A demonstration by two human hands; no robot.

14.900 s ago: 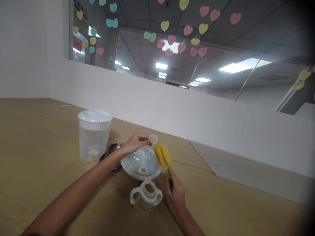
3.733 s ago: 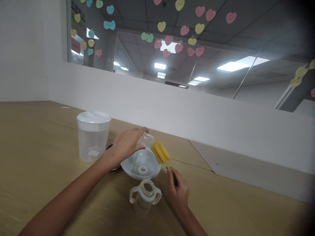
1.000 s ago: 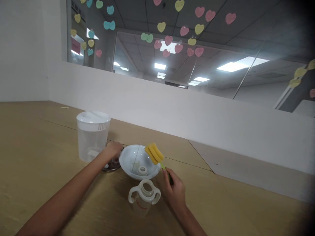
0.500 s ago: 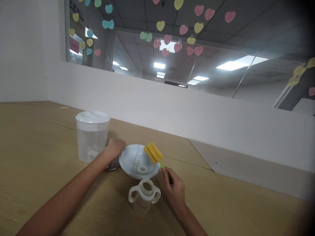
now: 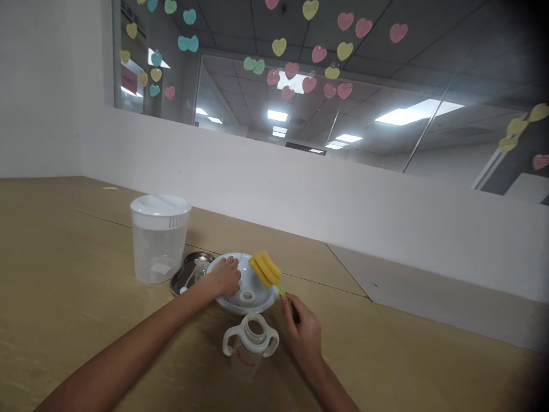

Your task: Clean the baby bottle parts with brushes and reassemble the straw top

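My left hand (image 5: 225, 276) rests on a white plastic bowl (image 5: 257, 300), fingers curled down on its left side, and whatever lies under them is hidden. A white ring (image 5: 246, 297) lies in the bowl near its front. My right hand (image 5: 302, 335) grips the green handle of a bottle brush with a yellow sponge head (image 5: 265, 269), and the sponge hangs over the bowl's right part. Just in front of the bowl stands a clear baby bottle with white handles (image 5: 251, 339), open at the top, between my hands.
Left of the bowl is a round metal dish (image 5: 182, 280) holding small clear pieces. Further left stands a clear plastic container with a white lid (image 5: 160, 237). All this is on a tan table (image 5: 64, 257), which meets a low white wall (image 5: 300, 200) below a window.
My left hand has moved right, from the metal dish onto the bowl, uncovering the dish. The brush stays in my right hand at nearly the same place.
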